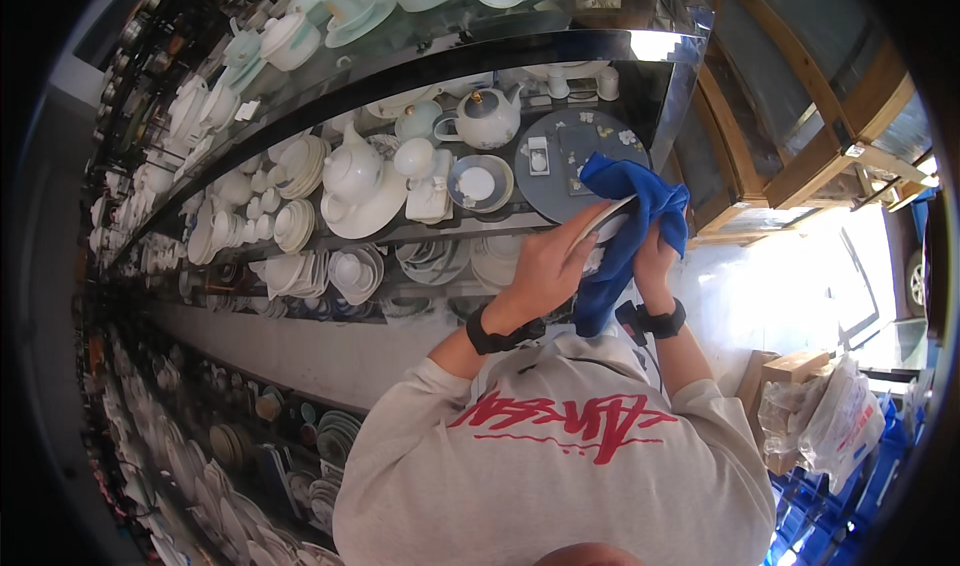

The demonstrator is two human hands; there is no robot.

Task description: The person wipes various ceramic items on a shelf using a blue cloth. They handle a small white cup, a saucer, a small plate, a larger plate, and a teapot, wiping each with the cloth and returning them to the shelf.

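Note:
My left hand grips a grey dish by its pale rim, the thumb and fingers on either side of it. The dish is tilted up on edge, and its shape is only partly visible. A blue cloth drapes over its right side and hangs down in folds. My right hand holds the cloth against the dish, its fingers mostly hidden by the fabric. Beyond the hands, a large round grey plate with white flower motifs lies on the glass shelf, bearing a dark rectangular piece and a small white item.
Left of the large plate stand nested grey bowls, a grey-and-white teapot and a white teapot. A metal-edged upper shelf crosses above. Wooden-framed cabinets are at right, with plastic-wrapped packages below. More crockery shelves run behind, lower left.

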